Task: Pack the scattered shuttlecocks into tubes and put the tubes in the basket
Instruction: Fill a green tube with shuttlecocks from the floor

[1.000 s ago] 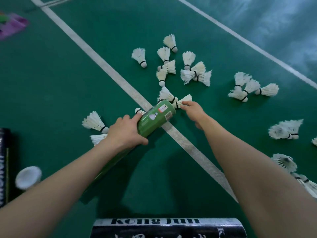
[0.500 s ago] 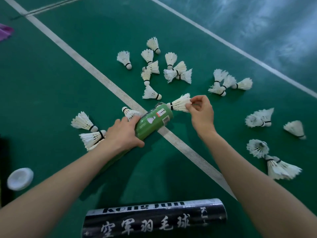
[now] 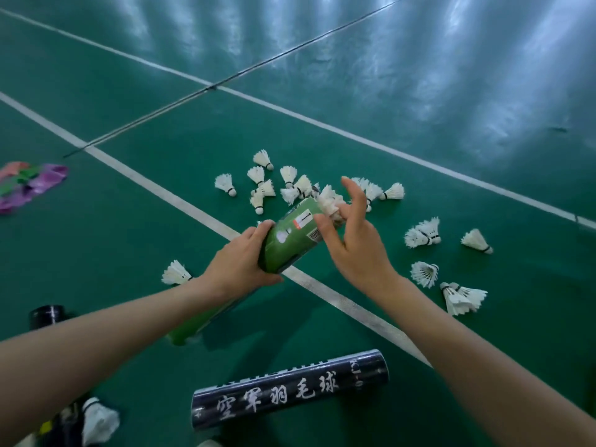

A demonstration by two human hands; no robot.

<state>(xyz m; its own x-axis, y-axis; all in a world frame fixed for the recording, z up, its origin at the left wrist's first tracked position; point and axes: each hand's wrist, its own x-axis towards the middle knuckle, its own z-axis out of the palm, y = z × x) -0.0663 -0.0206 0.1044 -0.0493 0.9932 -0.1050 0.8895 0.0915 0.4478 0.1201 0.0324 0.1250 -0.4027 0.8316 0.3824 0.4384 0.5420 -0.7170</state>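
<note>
Over the floor (image 3: 96,240), the left hand (image 3: 238,269) grips the stiff tube (image 3: 287,250) mid-body while the right hand (image 3: 354,250), fingers (image 3: 353,191) spread, nudges a light, probably crushable shuttlecock (image 3: 327,201) into its mouth, best pushed gently by the feather rim.

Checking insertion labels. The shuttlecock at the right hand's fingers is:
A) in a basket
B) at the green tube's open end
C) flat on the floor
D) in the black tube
B: the right hand touches a shuttlecock sticking out of the open end of the green tube, which the left hand grips.
</note>
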